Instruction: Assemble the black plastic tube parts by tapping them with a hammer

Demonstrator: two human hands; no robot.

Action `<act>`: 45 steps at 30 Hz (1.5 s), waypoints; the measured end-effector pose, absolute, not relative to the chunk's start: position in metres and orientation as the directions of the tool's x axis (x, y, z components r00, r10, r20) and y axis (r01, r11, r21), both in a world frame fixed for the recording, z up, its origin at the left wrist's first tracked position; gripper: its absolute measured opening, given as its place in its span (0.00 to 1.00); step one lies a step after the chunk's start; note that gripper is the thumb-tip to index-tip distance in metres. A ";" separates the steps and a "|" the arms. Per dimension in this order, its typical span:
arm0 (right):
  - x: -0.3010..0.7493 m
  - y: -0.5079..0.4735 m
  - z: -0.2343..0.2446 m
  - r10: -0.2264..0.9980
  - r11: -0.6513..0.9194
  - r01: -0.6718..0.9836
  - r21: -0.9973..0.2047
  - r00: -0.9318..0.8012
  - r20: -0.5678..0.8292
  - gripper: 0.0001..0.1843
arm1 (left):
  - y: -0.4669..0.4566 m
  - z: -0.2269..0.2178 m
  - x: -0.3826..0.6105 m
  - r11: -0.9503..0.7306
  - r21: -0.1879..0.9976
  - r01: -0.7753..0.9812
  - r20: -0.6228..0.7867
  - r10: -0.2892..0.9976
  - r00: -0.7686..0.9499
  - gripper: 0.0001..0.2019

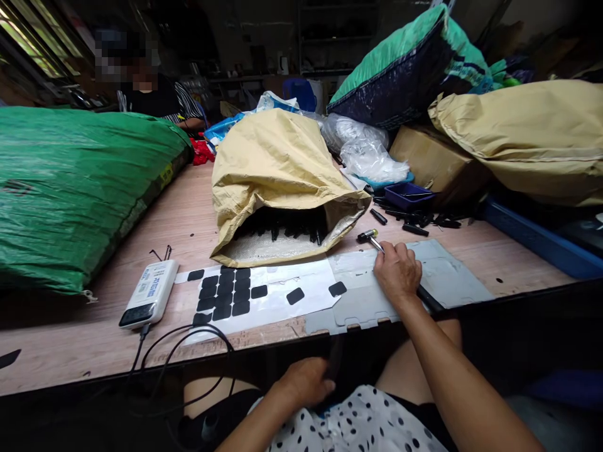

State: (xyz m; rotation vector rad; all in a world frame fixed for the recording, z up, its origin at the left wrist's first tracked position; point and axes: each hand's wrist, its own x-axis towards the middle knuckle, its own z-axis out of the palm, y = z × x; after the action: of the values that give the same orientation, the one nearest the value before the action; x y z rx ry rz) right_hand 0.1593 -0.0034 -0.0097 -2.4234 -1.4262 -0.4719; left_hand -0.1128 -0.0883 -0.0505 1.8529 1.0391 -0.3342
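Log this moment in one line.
right hand grips hammer on table | left hand below table, grip unclear | black pads on sheet

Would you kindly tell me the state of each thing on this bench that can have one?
right hand: closed on the hammer handle, resting on the bench.
hammer: lying flat, gripped, head pointing away.
left hand: below the bench edge, curled; grip unclear.
tan sack: on its side, mouth open, black parts inside.
black pads: flat on the white sheet, some apart.
power bank: cable plugged in.
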 end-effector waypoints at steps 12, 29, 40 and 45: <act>0.159 -0.003 -0.009 0.793 -0.458 0.884 -0.091 0.452 0.409 0.16 | 0.078 0.048 -0.048 -0.201 0.762 0.616 0.112 0.977 0.180 0.12; 0.158 -0.003 -0.006 0.791 -0.459 0.881 -0.117 0.465 0.396 0.17 | 0.122 0.051 -0.026 0.005 0.342 0.940 -0.018 1.000 0.001 0.12; 0.158 -0.004 -0.006 0.796 -0.460 0.882 -0.106 0.462 0.391 0.17 | 0.043 0.057 -0.103 -0.308 0.489 0.816 -0.099 0.910 0.403 0.05; 0.158 -0.005 -0.006 0.790 -0.463 0.880 -0.111 0.466 0.400 0.17 | 0.028 0.033 -0.101 -0.352 0.650 0.673 0.001 0.887 0.463 0.06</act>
State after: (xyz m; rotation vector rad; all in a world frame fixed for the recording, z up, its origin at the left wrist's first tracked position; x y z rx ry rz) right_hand 0.1576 -0.0049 -0.0063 -2.4169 -1.4211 -0.4235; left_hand -0.1008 0.0276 0.0333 2.1335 1.2929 0.4786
